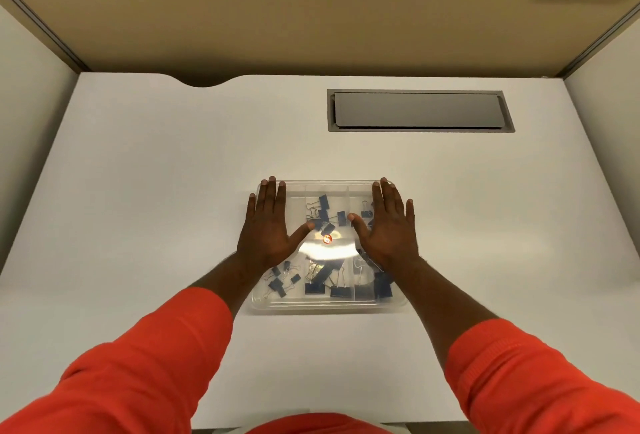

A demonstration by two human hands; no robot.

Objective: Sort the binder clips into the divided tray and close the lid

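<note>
A clear plastic divided tray (327, 305) lies on the white desk in front of me, with its transparent lid (329, 250) lying flat over it. Several dark blue binder clips (323, 206) show through the lid in different compartments, more of them near the front (317, 283). My left hand (268, 229) rests flat on the left half of the lid, fingers spread. My right hand (388, 229) lies flat on the right half in the same way. A small red sticker (327, 239) sits on the lid between my thumbs.
A grey metal cable hatch (419, 110) is set into the desk behind the tray, to the right. Beige cubicle walls (277, 11) enclose the desk on three sides. A curved cut-out (204, 82) notches the desk's back edge.
</note>
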